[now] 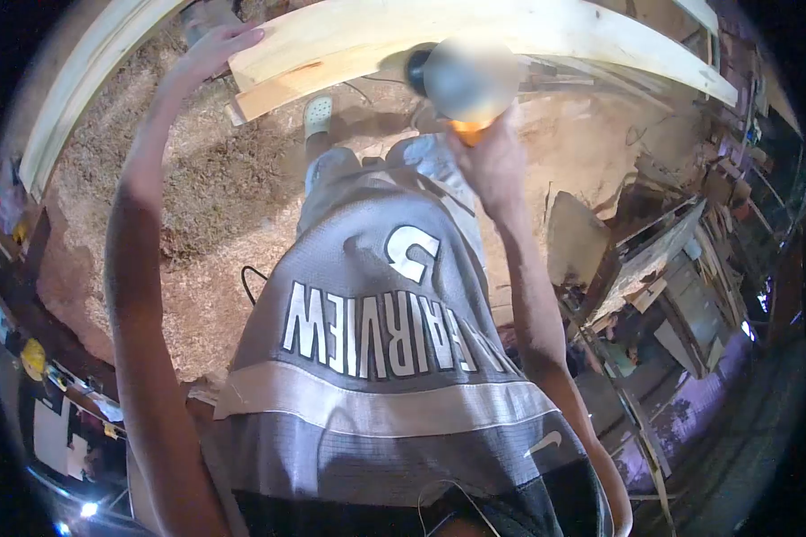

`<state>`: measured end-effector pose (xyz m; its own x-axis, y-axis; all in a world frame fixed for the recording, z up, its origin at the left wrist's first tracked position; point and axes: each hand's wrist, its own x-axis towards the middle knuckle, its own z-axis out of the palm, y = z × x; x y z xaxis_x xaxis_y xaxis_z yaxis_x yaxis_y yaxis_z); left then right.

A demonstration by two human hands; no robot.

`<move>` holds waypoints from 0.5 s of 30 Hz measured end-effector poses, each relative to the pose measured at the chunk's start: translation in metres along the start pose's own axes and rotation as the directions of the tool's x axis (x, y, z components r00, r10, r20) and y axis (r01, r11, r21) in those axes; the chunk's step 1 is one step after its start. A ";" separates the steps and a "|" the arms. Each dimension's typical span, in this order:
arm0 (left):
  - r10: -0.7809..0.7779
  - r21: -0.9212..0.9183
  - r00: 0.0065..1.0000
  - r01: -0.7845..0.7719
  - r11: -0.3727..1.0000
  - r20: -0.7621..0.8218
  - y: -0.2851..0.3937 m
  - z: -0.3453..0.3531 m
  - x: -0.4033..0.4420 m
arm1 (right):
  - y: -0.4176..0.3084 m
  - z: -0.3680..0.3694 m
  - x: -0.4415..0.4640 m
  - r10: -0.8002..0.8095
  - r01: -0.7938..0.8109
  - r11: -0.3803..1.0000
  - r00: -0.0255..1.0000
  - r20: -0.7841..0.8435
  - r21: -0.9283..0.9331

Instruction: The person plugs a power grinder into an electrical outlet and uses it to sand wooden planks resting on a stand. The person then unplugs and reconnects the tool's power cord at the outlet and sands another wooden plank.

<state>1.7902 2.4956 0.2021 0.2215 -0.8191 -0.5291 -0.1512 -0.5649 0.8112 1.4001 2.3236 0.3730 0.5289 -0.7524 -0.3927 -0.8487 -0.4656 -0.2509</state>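
A long pale wooden board [349,38] runs across the top of the head view. At its left end rests my left hand [221,46], its fingers laid on the board's edge and nothing gripped in them. My right hand [494,154] is wrapped round the orange part of a power tool [471,79]. The tool's upper part is blurred, and it overlaps the board's near edge. A shorter wood piece [282,94] lies along the underside of the board at the left.
Wood shavings [215,179] cover the ground at the left. Another long board [81,94] curves down the far left. Scrap wood [654,259] is piled at the right. A light clog [317,116] shows below the board, and a black cable [252,282] lies near the shirt.
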 end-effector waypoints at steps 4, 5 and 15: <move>-0.039 0.023 0.999 0.038 0.999 0.032 -0.020 -0.010 -0.003 | 0.065 -0.028 0.021 0.014 0.002 0.996 0.984 -0.179 0.085; -0.032 0.007 0.999 0.032 0.999 -0.001 -0.020 -0.011 -0.006 | 0.078 -0.038 0.027 0.020 -0.014 0.999 0.981 -0.192 0.036; 0.125 0.115 0.989 -0.115 0.987 -0.083 -0.085 -0.063 -0.046 | 0.089 -0.081 0.051 0.149 -0.139 0.989 0.914 -0.377 0.055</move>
<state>1.8531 2.5875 0.1732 0.2805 -0.8721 -0.4009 -0.2856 -0.4746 0.8326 1.3507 2.2057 0.4022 0.3545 -0.9329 -0.0633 -0.9122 -0.3301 -0.2426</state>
